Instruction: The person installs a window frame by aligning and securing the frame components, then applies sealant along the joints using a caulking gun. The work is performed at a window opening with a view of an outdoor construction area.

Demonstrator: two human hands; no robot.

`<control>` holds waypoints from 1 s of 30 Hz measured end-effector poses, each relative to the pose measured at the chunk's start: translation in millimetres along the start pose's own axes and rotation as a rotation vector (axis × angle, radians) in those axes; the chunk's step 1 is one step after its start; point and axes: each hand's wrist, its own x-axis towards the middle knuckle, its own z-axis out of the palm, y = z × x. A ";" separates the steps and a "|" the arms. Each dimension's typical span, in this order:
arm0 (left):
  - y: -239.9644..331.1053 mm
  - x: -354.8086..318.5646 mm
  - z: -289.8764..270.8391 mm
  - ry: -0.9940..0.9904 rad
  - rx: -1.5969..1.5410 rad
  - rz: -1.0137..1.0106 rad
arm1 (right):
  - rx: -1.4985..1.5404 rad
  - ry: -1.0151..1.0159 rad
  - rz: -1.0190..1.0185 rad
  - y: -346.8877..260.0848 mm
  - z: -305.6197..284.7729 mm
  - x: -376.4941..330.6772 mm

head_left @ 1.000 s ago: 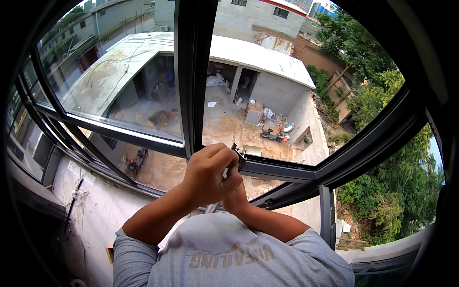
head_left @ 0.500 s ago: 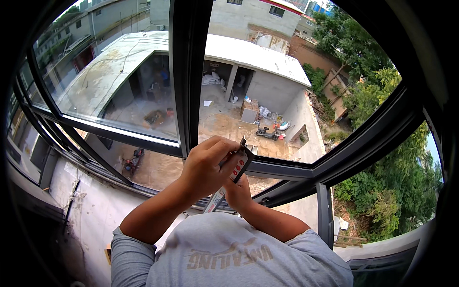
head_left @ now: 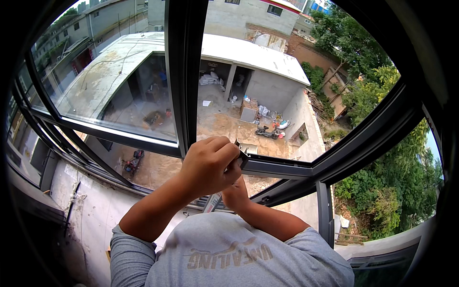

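A narrow dark metal profile strip (head_left: 244, 157) with pale printed film on its face runs aslant between my hands. Its cut end points up at the window frame, and its pale lower length (head_left: 213, 203) shows above my shirt. My left hand (head_left: 209, 161) is closed round the upper part, thumb and fingers pinching it just below the end. Lower and to the right, my right hand (head_left: 234, 195) grips the strip from the other side; its fingers are partly hidden behind my left hand. Just beyond lies the dark lower rail (head_left: 282, 168) of the window opening.
A dark upright mullion (head_left: 190, 71) stands ahead, with a glass pane (head_left: 138, 110) left of it. Below outside are a yard with a scooter (head_left: 266, 132), a red machine (head_left: 134, 162) and a flat-roofed building (head_left: 258, 55). Trees (head_left: 382, 205) fill the right. A pale floor (head_left: 103, 205) lies at left.
My left hand has turned and shifted over the strip, covering the red marks on its film. The strip's upper end has moved slightly left and down. My right hand stays low on it.
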 end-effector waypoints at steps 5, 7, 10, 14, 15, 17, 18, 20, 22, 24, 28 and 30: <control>-6.0 -19.3 -14.6 -0.338 -0.394 -0.143 | 0.147 -0.061 0.010 14.9 -13.8 -1.8; -6.6 -26.8 -20.7 -0.375 -0.412 -0.158 | 0.233 -0.104 0.012 6.1 -12.6 5.1; -7.5 -36.3 -21.1 -0.239 -0.467 -0.110 | 0.280 -0.050 0.048 2.7 -19.0 13.5; -20.5 -43.1 -18.0 -0.190 -0.745 -0.172 | -0.054 -0.074 0.066 -1.7 -26.4 12.4; -21.6 -46.5 -18.2 -0.197 -0.793 -0.293 | -0.114 -0.093 0.036 -6.8 -22.9 12.3; -19.7 -57.8 -17.4 -0.213 -0.890 -0.537 | -0.233 -0.126 -0.024 -20.9 -10.9 8.3; -20.4 -61.7 -12.6 -0.186 -0.862 -0.545 | -0.142 -0.165 0.004 -20.7 -12.5 7.1; -23.3 -72.2 -7.3 -0.179 -0.945 -0.628 | -0.112 -0.174 -0.094 -12.7 -25.8 9.4; -26.2 -87.4 -3.2 -0.180 -0.952 -0.692 | -0.122 -0.124 -0.219 -18.5 -31.6 14.1; -27.7 -105.8 -3.2 -0.184 -0.886 -0.732 | -0.044 0.007 -0.265 -34.8 -35.2 21.9; -21.8 -138.5 -31.1 -0.385 -0.625 -0.966 | 0.167 0.209 -0.268 -97.9 -54.8 28.2; -31.1 -154.1 -53.6 -0.552 -0.453 -0.867 | 0.224 0.291 -0.301 -130.0 -69.9 23.7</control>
